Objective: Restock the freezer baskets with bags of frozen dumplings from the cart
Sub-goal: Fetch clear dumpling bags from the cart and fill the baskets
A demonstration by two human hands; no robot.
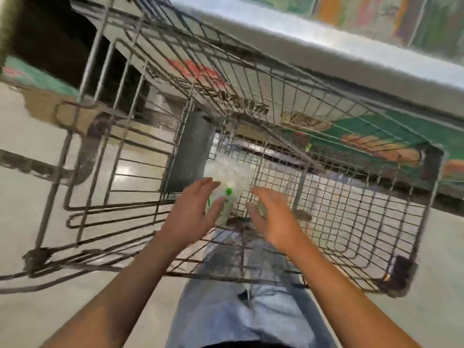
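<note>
Head view, motion-blurred throughout. Left: pale floor [22,197] and the wire frame of the cart [120,136], whose near rim and left side run out of the picture. Centre: a clear bag of dumplings [232,175] with green markings lies low inside the cart basket, its outline smeared and its lower part hidden behind the hands. The left hand [192,214] reaches in with fingers straight and spread, thumb near the bag; whether it touches cannot be told. The right hand [272,217] is likewise wide, fingers extended, holding nothing, just beside the bag. Open mesh floor lies to the right of the bag. Upper right: the metal edge of the freezer [326,54], its contents too blurred to make out
</note>
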